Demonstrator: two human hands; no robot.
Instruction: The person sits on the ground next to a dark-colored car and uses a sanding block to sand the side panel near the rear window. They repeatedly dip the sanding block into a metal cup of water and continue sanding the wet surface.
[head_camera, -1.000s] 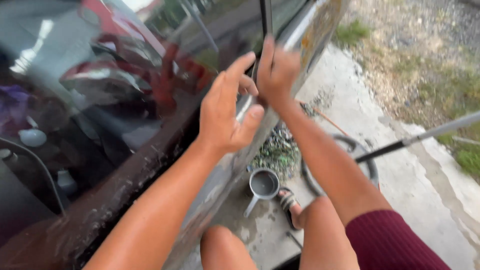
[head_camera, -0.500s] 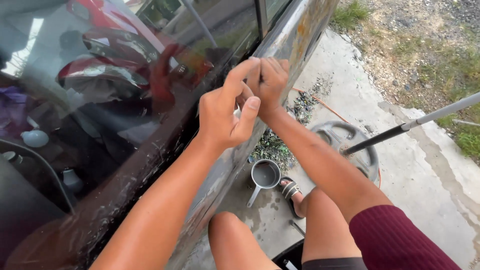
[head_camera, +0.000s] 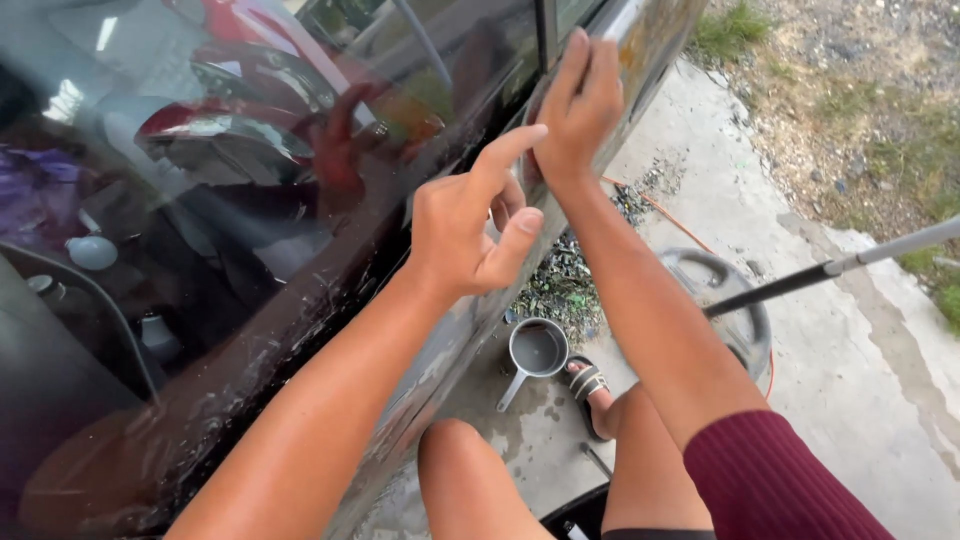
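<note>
While the dark car door (head_camera: 300, 330) fills the left of the view, the right hand (head_camera: 578, 110) lies flat against its far edge, fingers together and pressed on the panel beside the window glass (head_camera: 250, 130). Just nearer, the left hand (head_camera: 465, 230) hovers by the door, forefinger stretched towards the right hand, other fingers curled loosely. Down on the wet concrete (head_camera: 850, 400), a small metal saucepan (head_camera: 537, 352) stands beside a sandalled foot (head_camera: 590, 385).
</note>
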